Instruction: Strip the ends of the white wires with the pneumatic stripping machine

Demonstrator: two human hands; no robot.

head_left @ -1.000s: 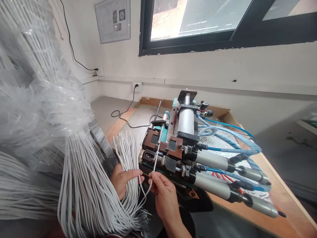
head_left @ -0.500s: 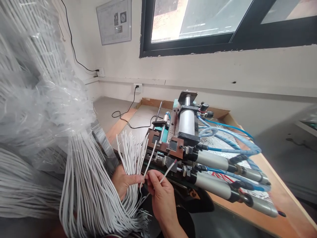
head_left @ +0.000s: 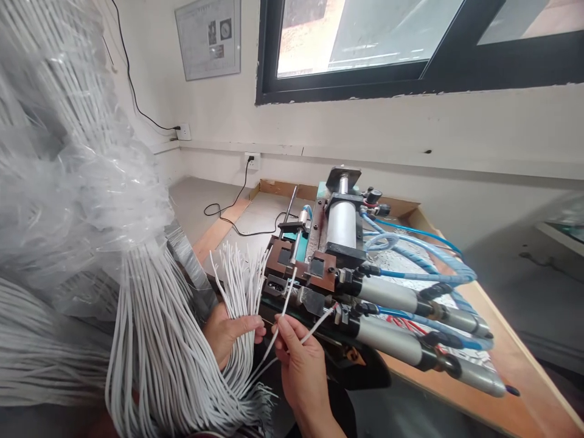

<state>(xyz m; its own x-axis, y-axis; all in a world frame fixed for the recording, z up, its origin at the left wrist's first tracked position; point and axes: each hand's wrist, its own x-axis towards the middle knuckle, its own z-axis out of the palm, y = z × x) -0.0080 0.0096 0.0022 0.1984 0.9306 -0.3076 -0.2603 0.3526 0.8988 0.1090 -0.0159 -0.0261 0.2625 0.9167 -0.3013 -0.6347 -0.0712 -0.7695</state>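
Observation:
My left hand [head_left: 228, 334] is closed round a bunch of white cables [head_left: 243, 280], whose free ends fan upward. Between the thumb and fingers of my right hand [head_left: 303, 365] is a single white cable [head_left: 287, 301], its tip pointing up toward the machine. A second cable [head_left: 317, 324] with a reddish end runs through the same hand, slanting to the right. Just beyond both hands stands a pneumatic machine [head_left: 323, 271] with brown plates and silver cylinders. A large bundle of white cables [head_left: 155, 340] hangs at my left.
Clear plastic wrap [head_left: 123, 188] surrounds the hanging cables on the left. Blue air hoses [head_left: 420, 267] loop behind silver cylinders [head_left: 387, 337] at the right. A wooden-edged bench [head_left: 524, 371] carries the machine. A black cord [head_left: 232, 222] lies across the bench from a wall socket [head_left: 252, 160].
My right hand has pulled the single cable away from the bunch and slightly to the right. The reddish-ended cable has shifted right with it. My left hand keeps its grip.

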